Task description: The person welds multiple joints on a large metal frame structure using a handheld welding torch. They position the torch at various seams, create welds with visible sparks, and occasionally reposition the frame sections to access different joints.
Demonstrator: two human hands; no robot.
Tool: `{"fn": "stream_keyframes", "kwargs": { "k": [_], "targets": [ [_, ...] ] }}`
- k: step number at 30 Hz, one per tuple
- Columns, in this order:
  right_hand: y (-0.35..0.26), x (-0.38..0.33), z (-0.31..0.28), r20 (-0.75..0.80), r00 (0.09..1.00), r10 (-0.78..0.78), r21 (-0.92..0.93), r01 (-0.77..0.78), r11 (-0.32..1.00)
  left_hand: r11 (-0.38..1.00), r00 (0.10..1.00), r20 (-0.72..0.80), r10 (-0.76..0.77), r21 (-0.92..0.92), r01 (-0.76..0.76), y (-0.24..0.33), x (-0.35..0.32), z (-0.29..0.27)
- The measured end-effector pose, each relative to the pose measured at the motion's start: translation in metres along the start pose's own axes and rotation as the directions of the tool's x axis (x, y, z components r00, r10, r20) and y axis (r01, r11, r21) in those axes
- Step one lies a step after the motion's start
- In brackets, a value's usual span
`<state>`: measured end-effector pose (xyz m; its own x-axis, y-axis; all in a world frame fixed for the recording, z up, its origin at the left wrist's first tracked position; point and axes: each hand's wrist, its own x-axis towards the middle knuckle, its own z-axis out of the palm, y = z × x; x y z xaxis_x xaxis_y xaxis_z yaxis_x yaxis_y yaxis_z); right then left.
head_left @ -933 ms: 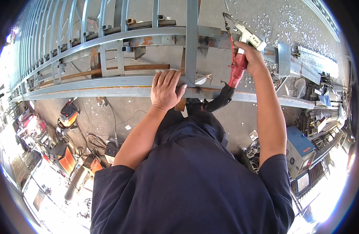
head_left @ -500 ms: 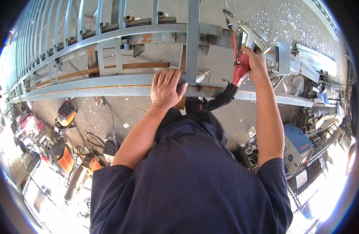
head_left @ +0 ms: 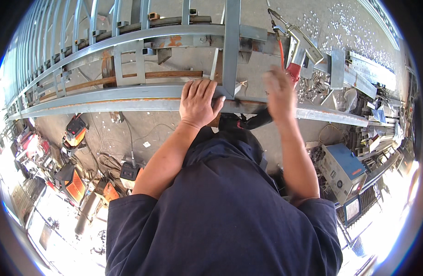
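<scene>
My left hand (head_left: 200, 99) lies on the lower rail of a grey metal frame (head_left: 142, 92), close to the corner where an upright tube (head_left: 230, 50) meets it. Its fingers are stretched over the rail and the thumb is apart. To the right, my right hand (head_left: 281, 94) is smeared by motion, so its fingers cannot be read. It is just left of the red grip of a welding gun (head_left: 308, 46), apparently off it. The gun lies over the far bars with its nozzle toward the far left. A black sleeved cable (head_left: 257, 120) runs beneath my right hand.
Orange and black machines (head_left: 73, 133) stand on the floor at left, among cables. A blue-topped box machine (head_left: 342, 170) is at right. Metal offcuts (head_left: 354, 78) lie at the far right, near scattered bright bits. A long support beam (head_left: 331, 115) crosses before me.
My right hand has come off the welding gun's red grip and moved left toward my body. The gun has shifted slightly. My left hand stays on the rail.
</scene>
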<state>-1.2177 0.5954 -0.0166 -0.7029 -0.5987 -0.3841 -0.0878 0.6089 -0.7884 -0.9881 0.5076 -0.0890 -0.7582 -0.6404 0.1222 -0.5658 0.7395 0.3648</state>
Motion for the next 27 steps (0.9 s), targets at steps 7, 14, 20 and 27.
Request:
{"fn": "stream_keyframes", "kwargs": {
  "k": [7, 14, 20, 27],
  "targets": [
    [0.004, 0.027, 0.083, 0.465, 0.796, 0.389, 0.119, -0.491, 0.863, 1.0, 0.999, 0.041, -0.008, 0.01, 0.008, 0.004, 0.006, -0.006],
    [0.053, 0.042, 0.117, 0.271, 0.954, 0.132, -0.218, -0.072, 0.973, 0.999, 0.999, 0.01, -0.034, 0.003, 0.034, 0.005, -0.001, 0.0],
    [0.047, 0.041, 0.113, 0.315, 0.939, 0.139, -0.075, -0.122, 0.99, 0.999, 0.998, -0.033, -0.047, 0.004, 0.047, 0.004, 0.003, 0.003],
    [0.042, 0.034, 0.111, 0.256, 0.955, 0.152, -0.099, -0.13, 0.987, 0.999, 0.997, -0.052, -0.049, -0.013, 0.049, 0.004, 0.005, 0.004]
  ]
}}
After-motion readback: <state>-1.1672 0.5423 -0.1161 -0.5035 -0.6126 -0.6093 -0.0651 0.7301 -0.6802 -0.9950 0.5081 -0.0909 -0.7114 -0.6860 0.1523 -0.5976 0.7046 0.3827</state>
